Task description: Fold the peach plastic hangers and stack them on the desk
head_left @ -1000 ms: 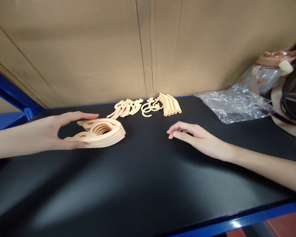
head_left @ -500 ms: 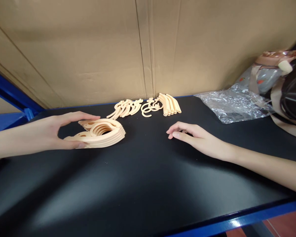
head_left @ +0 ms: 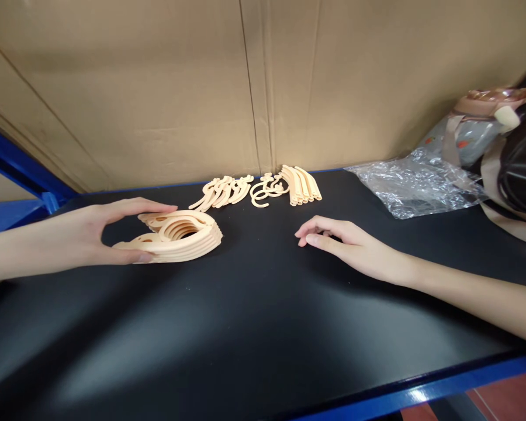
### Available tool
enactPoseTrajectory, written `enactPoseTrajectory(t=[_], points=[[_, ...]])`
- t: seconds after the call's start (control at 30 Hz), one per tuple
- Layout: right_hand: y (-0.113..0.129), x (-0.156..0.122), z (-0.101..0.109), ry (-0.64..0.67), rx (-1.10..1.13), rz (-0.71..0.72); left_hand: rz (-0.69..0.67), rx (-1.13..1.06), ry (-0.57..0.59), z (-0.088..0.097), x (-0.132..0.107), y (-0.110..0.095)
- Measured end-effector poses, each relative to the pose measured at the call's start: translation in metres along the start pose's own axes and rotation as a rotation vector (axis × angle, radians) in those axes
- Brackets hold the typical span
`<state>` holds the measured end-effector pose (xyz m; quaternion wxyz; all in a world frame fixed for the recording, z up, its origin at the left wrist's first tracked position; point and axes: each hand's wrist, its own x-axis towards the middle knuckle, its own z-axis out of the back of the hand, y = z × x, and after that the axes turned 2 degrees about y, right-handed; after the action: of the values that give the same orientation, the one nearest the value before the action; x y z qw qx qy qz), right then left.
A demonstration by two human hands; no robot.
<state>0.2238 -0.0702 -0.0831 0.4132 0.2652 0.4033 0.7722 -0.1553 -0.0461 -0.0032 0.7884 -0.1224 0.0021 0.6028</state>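
Note:
My left hand (head_left: 92, 233) grips a stack of curved beige plastic hanger pieces (head_left: 188, 248) at its left end, fingers on the far side and thumb on the near side. The nested pieces have oval openings and rest on the black tabletop (head_left: 245, 327). To the right, my right hand (head_left: 348, 244) hovers low over the surface, its fingers loosely bent and nothing visible in them. Behind the stack lies a row of slim beige hook-ended pieces (head_left: 223, 192). Beside it are several loose curled hooks (head_left: 267, 190) and a bundle of curved beige tubes (head_left: 301, 185).
A crumpled clear plastic bag (head_left: 414, 187) lies at the right, in front of a strapped drink bottle (head_left: 473, 134) and a dark bag (head_left: 523, 164). Cardboard (head_left: 158, 88) walls the back. A blue metal frame edge (head_left: 442, 389) runs along the front.
Both hands and the stack are practically where they were. The view has shifted only very slightly.

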Motion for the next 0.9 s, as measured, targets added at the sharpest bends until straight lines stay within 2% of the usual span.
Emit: enactPoseTrajectory(t=[0.27,0.9], points=[[0.000,-0.001,0.000,0.000,0.000,-0.005,-0.007,0.024,0.026,0.000,0.004,0.009],[0.001,0.000,-0.001,-0.004,-0.019,-0.005,-0.007,0.026,0.041,0.001,0.003,0.009]])
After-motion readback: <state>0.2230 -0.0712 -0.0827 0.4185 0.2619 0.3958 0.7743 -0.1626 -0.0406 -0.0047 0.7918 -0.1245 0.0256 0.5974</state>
